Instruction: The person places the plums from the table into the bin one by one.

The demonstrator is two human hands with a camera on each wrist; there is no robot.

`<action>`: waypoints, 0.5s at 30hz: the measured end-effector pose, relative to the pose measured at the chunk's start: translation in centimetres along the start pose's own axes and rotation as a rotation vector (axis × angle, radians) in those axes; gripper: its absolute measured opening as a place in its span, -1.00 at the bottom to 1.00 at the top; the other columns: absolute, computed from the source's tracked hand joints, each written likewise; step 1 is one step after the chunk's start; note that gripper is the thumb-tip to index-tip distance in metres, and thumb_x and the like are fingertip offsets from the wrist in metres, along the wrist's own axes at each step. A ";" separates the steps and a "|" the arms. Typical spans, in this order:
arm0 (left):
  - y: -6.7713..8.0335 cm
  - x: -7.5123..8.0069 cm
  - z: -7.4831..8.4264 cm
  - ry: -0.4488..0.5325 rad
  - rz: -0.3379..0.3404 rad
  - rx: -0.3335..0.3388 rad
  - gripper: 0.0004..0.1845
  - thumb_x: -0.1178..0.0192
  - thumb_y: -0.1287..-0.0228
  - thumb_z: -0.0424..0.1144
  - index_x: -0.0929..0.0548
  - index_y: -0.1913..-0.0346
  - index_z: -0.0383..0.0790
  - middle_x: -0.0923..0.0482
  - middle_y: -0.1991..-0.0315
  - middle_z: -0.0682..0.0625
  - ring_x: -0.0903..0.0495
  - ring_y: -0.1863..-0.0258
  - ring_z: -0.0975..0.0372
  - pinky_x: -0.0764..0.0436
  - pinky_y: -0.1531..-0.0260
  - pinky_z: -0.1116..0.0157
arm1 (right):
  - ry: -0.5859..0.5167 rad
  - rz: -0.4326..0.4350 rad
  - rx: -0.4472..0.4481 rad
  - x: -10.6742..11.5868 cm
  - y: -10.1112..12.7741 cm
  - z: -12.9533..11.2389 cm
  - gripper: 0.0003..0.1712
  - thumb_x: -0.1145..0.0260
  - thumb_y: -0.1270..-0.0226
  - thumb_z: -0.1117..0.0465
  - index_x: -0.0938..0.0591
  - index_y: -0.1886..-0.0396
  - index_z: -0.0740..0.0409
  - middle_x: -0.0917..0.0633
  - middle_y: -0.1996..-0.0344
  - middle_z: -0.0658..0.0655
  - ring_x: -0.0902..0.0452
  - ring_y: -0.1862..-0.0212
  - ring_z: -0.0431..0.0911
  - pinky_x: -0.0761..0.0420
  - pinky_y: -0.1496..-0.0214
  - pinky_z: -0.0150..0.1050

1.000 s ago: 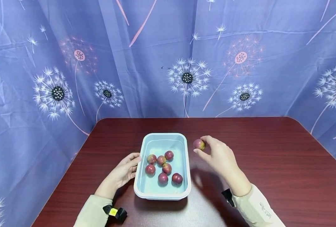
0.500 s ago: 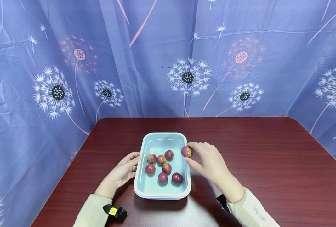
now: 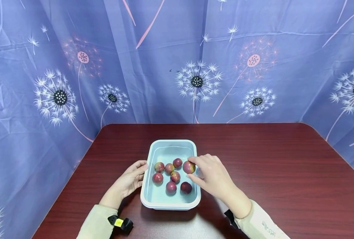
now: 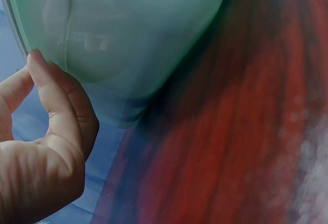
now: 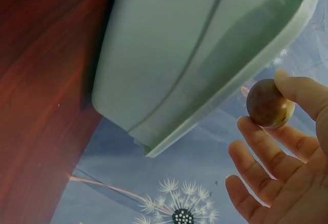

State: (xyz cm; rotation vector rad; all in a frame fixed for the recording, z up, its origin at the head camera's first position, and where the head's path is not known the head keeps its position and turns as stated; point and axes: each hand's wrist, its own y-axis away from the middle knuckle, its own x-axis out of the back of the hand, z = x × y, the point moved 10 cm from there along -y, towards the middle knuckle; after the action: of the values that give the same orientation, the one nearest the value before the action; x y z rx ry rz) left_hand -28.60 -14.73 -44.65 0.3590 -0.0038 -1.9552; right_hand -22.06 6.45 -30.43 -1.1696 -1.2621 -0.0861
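A pale blue plastic tub (image 3: pixel 171 206) with a white rim stands on the table with several red and yellow-green plums (image 3: pixel 171 188) lying loose on its floor. My left hand (image 3: pixel 131 179) pinches the tub's left rim between thumb and fingers; the left wrist view shows those fingertips at the edge of the tub wall (image 4: pixel 128 34). Between thumb and fingertips my right hand (image 3: pixel 215 176) holds one plum (image 3: pixel 189 167) over the right part of the tub. From the right wrist, this plum (image 5: pixel 266 103) shows above the rim, the other fingers spread below it.
The dark red wooden table (image 3: pixel 269 159) reaches out on both sides of the tub. Behind it hangs a blue curtain (image 3: pixel 153 66) with dandelion prints. A black wrist strap with a yellow label (image 3: pixel 119 222) sits at the left sleeve.
My right hand has carried the plum left and toward me, from beside the tub to over its inside. The left hand and the tub have stayed in place.
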 end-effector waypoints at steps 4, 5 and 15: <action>0.0 0.1 0.0 -0.003 0.001 0.001 -0.84 0.06 -0.48 -0.20 -0.33 -0.02 -0.14 -0.55 0.21 0.10 -0.62 0.31 0.37 -0.61 0.38 0.45 | 0.006 -0.031 0.001 -0.6 0.1 -0.5 -0.54 -0.51 0.03 0.03 -0.61 0.12 0.06 -0.67 0.37 -0.07 -0.53 0.22 -0.11 -0.49 0.14 -0.15; -0.1 0.1 0.0 -0.004 0.002 0.002 -0.83 0.06 -0.48 -0.20 -0.33 -0.02 -0.14 -0.55 0.21 0.10 -0.62 0.30 0.37 -0.61 0.38 0.45 | 0.003 -0.040 0.000 -0.8 0.2 -0.6 -0.54 -0.51 0.03 0.02 -0.61 0.12 0.05 -0.68 0.36 -0.06 -0.53 0.22 -0.11 -0.48 0.14 -0.15; 0.0 -0.1 0.1 0.004 -0.014 -0.004 -0.81 0.06 -0.48 -0.20 -0.31 -0.03 -0.17 -0.54 0.20 0.08 -0.62 0.32 0.37 -0.61 0.38 0.45 | 0.040 -0.127 0.037 -2.5 0.6 -1.8 -0.51 -0.52 0.05 -0.03 -0.61 0.12 0.03 -0.66 0.39 -0.04 -0.49 0.23 -0.13 -0.44 0.06 -0.12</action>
State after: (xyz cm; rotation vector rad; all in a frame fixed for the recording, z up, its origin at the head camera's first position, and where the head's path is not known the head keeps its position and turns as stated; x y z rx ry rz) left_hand -28.56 -14.63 -44.57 0.3607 0.0052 -1.9683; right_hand -21.40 4.21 -32.46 -1.0504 -1.2970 -0.1782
